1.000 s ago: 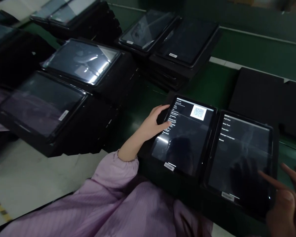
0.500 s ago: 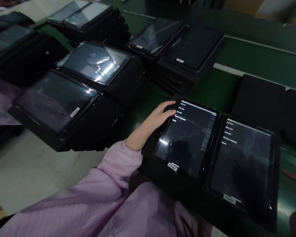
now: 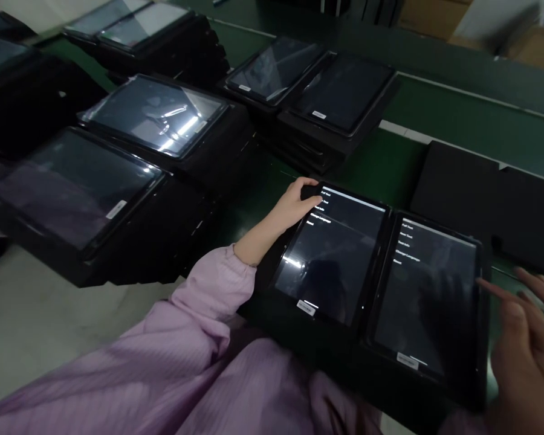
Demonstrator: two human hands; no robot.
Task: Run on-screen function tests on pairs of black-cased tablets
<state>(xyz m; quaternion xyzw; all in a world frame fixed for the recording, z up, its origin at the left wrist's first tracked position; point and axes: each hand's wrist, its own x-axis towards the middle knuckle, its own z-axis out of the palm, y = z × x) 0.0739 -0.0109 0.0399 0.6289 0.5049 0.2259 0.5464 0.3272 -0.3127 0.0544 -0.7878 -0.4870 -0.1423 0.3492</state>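
Note:
Two lit tablets lie side by side in front of me, the left tablet (image 3: 330, 260) and the right tablet (image 3: 428, 296), each showing a short list of white words on a black screen. My left hand (image 3: 297, 202) grips the left tablet at its upper left corner; the thumb rests over the list and the other fingers lie along the edge, partly hidden. My right hand (image 3: 526, 344) is at the right edge of the view, fingers apart, holding nothing. Its index finger stretches toward the right tablet's right edge; contact cannot be made out. A white label sits below each screen.
To the left, stacks carry dark tablets, including a glossy tablet (image 3: 156, 115) and a dim tablet (image 3: 77, 187). Behind stand more tablets (image 3: 344, 90) on black stacks. Flat black cases (image 3: 480, 199) lie at the right on the green table (image 3: 462, 103).
My right hand has come farther into view from the right, its index finger near the right tablet. My left thumb has moved onto the left tablet's list. The view has shifted slightly.

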